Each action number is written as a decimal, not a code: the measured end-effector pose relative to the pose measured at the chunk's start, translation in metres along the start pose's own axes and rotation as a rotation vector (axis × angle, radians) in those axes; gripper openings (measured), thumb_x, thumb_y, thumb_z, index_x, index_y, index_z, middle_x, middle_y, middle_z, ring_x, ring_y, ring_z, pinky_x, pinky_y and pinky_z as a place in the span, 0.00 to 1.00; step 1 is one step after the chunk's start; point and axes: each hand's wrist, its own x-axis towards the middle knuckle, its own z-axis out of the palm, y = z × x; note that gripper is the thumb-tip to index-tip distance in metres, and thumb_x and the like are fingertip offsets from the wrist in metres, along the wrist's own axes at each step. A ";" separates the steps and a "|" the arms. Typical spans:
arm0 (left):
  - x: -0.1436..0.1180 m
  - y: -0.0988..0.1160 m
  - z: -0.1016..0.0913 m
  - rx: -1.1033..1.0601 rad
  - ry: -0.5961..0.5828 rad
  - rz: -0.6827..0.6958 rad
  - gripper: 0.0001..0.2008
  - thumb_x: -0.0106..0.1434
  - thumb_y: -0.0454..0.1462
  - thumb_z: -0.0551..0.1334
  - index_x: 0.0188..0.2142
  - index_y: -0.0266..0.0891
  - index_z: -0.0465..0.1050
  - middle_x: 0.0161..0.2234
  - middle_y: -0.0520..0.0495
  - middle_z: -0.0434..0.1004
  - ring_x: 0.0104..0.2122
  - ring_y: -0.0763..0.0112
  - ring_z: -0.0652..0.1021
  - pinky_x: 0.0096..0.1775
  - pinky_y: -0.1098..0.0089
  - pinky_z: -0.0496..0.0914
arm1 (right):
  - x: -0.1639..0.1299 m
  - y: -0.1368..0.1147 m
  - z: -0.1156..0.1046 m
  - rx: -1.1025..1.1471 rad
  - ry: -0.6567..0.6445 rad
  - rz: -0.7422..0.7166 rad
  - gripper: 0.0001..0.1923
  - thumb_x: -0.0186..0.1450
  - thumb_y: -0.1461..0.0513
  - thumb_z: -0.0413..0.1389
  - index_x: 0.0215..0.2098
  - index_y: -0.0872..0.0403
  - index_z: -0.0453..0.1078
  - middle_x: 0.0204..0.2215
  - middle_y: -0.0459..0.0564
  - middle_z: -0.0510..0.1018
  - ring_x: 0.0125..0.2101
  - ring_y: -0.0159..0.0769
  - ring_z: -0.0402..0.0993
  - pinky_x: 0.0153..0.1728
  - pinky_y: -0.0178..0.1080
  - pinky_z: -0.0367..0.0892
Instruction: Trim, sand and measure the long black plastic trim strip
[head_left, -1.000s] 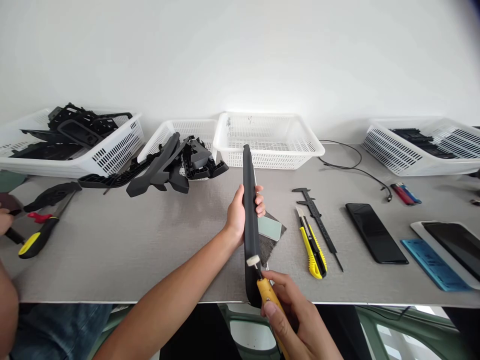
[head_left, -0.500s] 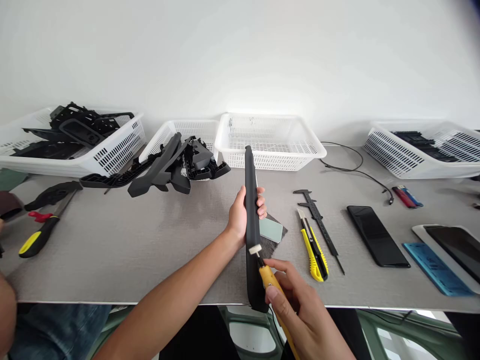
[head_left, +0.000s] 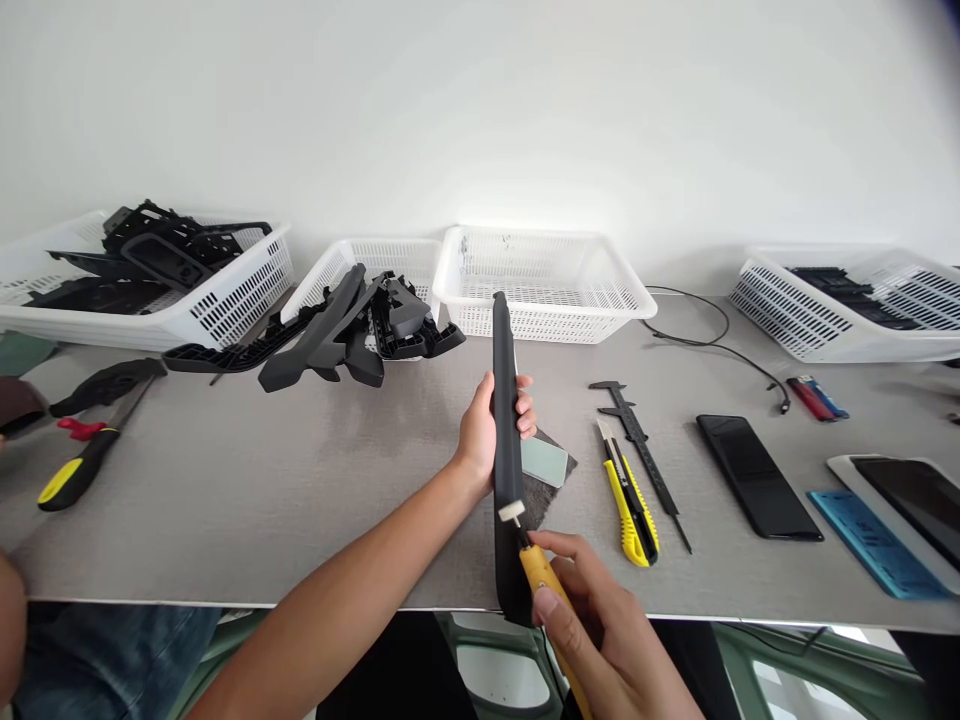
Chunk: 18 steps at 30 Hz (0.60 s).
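**Bench inventory: long black trim part held on edge, yellow-handled tool at its side**

Item 1. Long black plastic trim part (head_left: 505, 430), centre of frame, stood on edge and running from the near table edge up toward the middle basket. The left hand (head_left: 486, 432) was wrapped around its middle, fingers curled over the right face. The right hand (head_left: 600, 640), lower centre, was clamped on a yellow-handled tool (head_left: 538, 572), whose small white tip (head_left: 512, 512) touched the part's right face.

Item 2. Under and just right of the part: a dark grey cloth (head_left: 541, 490) with a pale green block (head_left: 544, 462) lying on it.

Item 3. Right of centre, flat on the grey table (head_left: 262, 500): yellow utility knife (head_left: 628, 492), black caliper (head_left: 643, 462), black phone (head_left: 757, 477), blue flat tool (head_left: 874, 544), tablet (head_left: 911, 497), black cable (head_left: 716, 340), two lighters (head_left: 816, 397).

Item 4. Back row: empty-looking white basket (head_left: 544, 282) at centre; a smaller white basket (head_left: 360, 265) left of it, with black plastic parts (head_left: 352, 330) spilling forward; white basket of black parts (head_left: 150, 275) at upper left; another white basket (head_left: 847, 300) at upper right.

Item 5. Left edge: yellow-and-black screwdriver (head_left: 79, 462) and red-handled pliers (head_left: 82, 428).
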 end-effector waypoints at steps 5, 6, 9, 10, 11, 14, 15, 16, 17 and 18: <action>0.001 -0.001 -0.003 0.007 -0.018 0.004 0.23 0.81 0.48 0.52 0.38 0.35 0.77 0.25 0.52 0.63 0.20 0.76 0.65 0.25 0.75 0.62 | 0.007 -0.005 0.002 0.018 0.038 0.008 0.30 0.77 0.38 0.52 0.61 0.51 0.71 0.28 0.43 0.68 0.28 0.36 0.65 0.29 0.37 0.61; 0.001 -0.001 -0.003 0.007 -0.019 0.003 0.23 0.81 0.48 0.52 0.38 0.35 0.77 0.25 0.52 0.63 0.20 0.76 0.65 0.24 0.75 0.62 | 0.008 -0.006 0.003 0.026 0.051 0.009 0.30 0.78 0.38 0.52 0.61 0.51 0.71 0.28 0.43 0.68 0.28 0.36 0.64 0.29 0.37 0.61; 0.002 -0.001 -0.003 0.004 -0.018 0.003 0.24 0.81 0.48 0.52 0.38 0.35 0.77 0.25 0.52 0.63 0.20 0.76 0.64 0.24 0.75 0.61 | 0.012 -0.006 0.002 0.037 0.053 -0.011 0.28 0.78 0.40 0.52 0.61 0.51 0.71 0.28 0.42 0.68 0.28 0.35 0.64 0.29 0.36 0.60; 0.002 -0.001 -0.003 0.001 -0.017 0.002 0.24 0.81 0.48 0.52 0.38 0.35 0.77 0.25 0.52 0.63 0.20 0.76 0.64 0.24 0.75 0.61 | 0.014 -0.006 0.001 0.032 0.043 -0.023 0.27 0.78 0.40 0.52 0.62 0.50 0.71 0.28 0.42 0.69 0.28 0.35 0.65 0.29 0.36 0.61; 0.002 -0.001 -0.003 -0.002 -0.016 0.001 0.24 0.81 0.48 0.51 0.38 0.35 0.77 0.25 0.52 0.63 0.20 0.76 0.64 0.24 0.75 0.61 | 0.015 -0.006 0.000 0.025 0.030 -0.033 0.27 0.79 0.41 0.52 0.62 0.50 0.70 0.28 0.42 0.69 0.27 0.35 0.65 0.29 0.36 0.61; 0.002 -0.001 -0.002 -0.010 -0.006 -0.008 0.26 0.82 0.47 0.48 0.37 0.35 0.76 0.24 0.52 0.63 0.19 0.76 0.64 0.23 0.75 0.61 | 0.020 -0.007 -0.004 0.005 0.013 -0.050 0.26 0.79 0.42 0.52 0.64 0.50 0.69 0.29 0.43 0.72 0.28 0.35 0.66 0.29 0.36 0.61; 0.002 -0.001 -0.002 -0.013 -0.002 -0.009 0.26 0.82 0.46 0.47 0.37 0.34 0.76 0.24 0.52 0.63 0.19 0.76 0.65 0.23 0.75 0.61 | 0.022 -0.008 -0.004 -0.002 0.017 -0.051 0.27 0.80 0.42 0.51 0.64 0.50 0.69 0.29 0.43 0.72 0.28 0.35 0.66 0.29 0.36 0.61; 0.002 -0.001 -0.002 -0.016 0.000 -0.011 0.26 0.82 0.46 0.47 0.37 0.34 0.76 0.24 0.52 0.63 0.19 0.76 0.65 0.23 0.75 0.61 | 0.023 -0.010 -0.005 -0.009 0.021 -0.054 0.27 0.79 0.42 0.52 0.64 0.50 0.69 0.28 0.43 0.71 0.28 0.35 0.66 0.28 0.36 0.61; 0.002 0.000 -0.002 -0.018 0.001 -0.013 0.26 0.82 0.47 0.48 0.37 0.34 0.76 0.24 0.52 0.63 0.19 0.76 0.65 0.23 0.75 0.61 | 0.024 -0.011 -0.006 -0.016 0.021 -0.055 0.27 0.79 0.42 0.52 0.64 0.51 0.69 0.28 0.43 0.71 0.27 0.35 0.66 0.28 0.36 0.61; 0.002 0.000 -0.001 -0.020 0.001 -0.017 0.26 0.82 0.47 0.49 0.37 0.34 0.77 0.24 0.52 0.63 0.19 0.76 0.65 0.23 0.75 0.61 | 0.026 -0.013 -0.006 -0.021 0.019 -0.058 0.27 0.79 0.41 0.52 0.63 0.51 0.69 0.27 0.43 0.71 0.27 0.35 0.66 0.28 0.36 0.61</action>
